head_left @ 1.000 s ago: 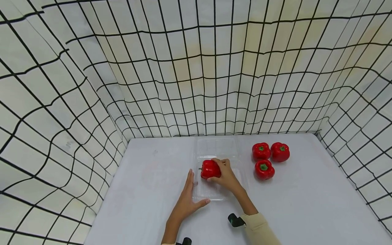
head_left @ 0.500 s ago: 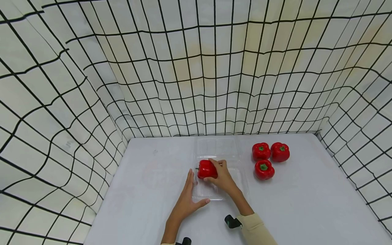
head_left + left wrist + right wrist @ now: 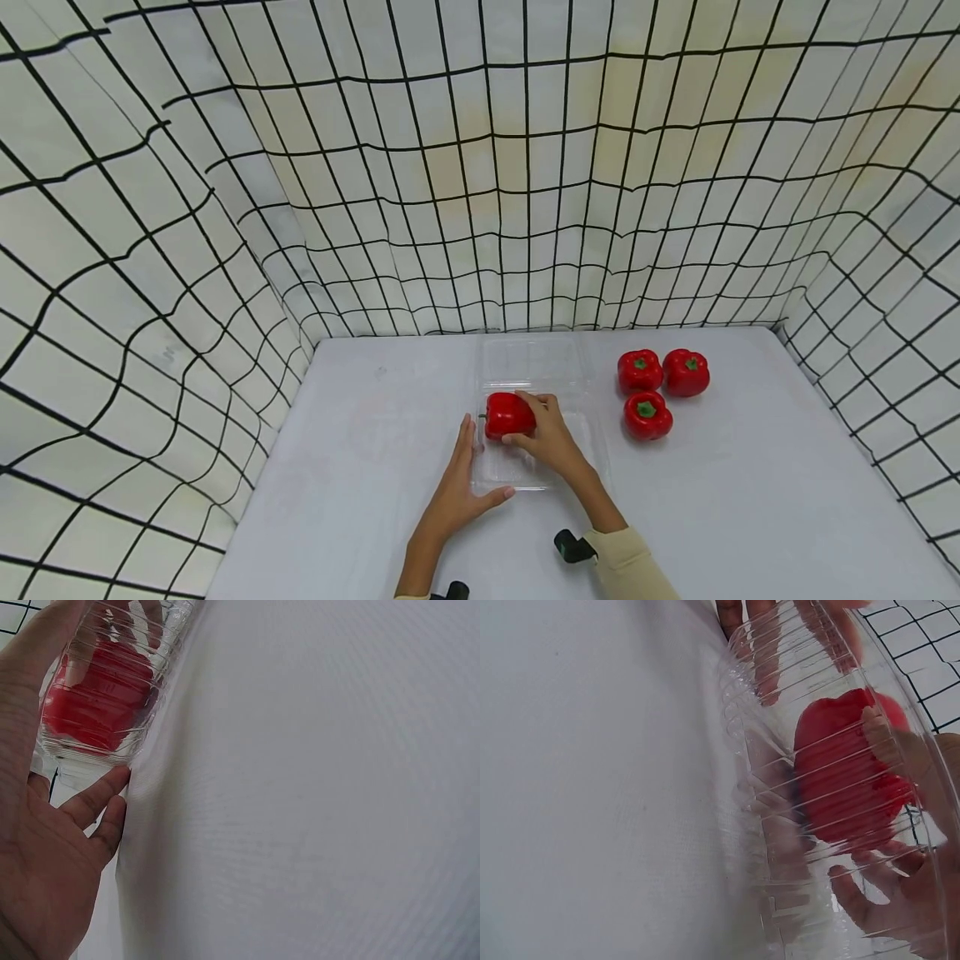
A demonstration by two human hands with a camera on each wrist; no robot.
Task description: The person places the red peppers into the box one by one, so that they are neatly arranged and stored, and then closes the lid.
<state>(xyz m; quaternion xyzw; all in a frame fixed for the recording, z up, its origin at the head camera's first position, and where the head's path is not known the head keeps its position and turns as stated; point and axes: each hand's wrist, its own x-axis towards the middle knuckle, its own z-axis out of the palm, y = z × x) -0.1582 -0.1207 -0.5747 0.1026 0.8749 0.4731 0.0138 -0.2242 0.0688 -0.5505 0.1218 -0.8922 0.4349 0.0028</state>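
A red bell pepper (image 3: 507,416) lies on its side within the clear plastic clamshell container (image 3: 528,475), its stem pointing left in the head view. My right hand (image 3: 551,437) grips it from the right, thumb on the near side and fingers on the far side. Through the ribbed clear wall, the right wrist view shows the pepper (image 3: 840,769) between thumb and fingers. Along the container's left side rests my left hand (image 3: 453,496), fingers straight and thumb spread by the near edge. In the left wrist view, its fingers (image 3: 97,796) lie near the container wall.
Three more red bell peppers stand stem-up to the right: one at the back (image 3: 639,371), one farther right (image 3: 686,372), and one nearer (image 3: 648,416). The container's lid (image 3: 531,360) lies folded back on the white table (image 3: 375,467). Black netting (image 3: 480,167) surrounds the table's back and sides.
The right hand and the pepper have shifted a little to the left, then slightly back right. The left hand has stayed in place.
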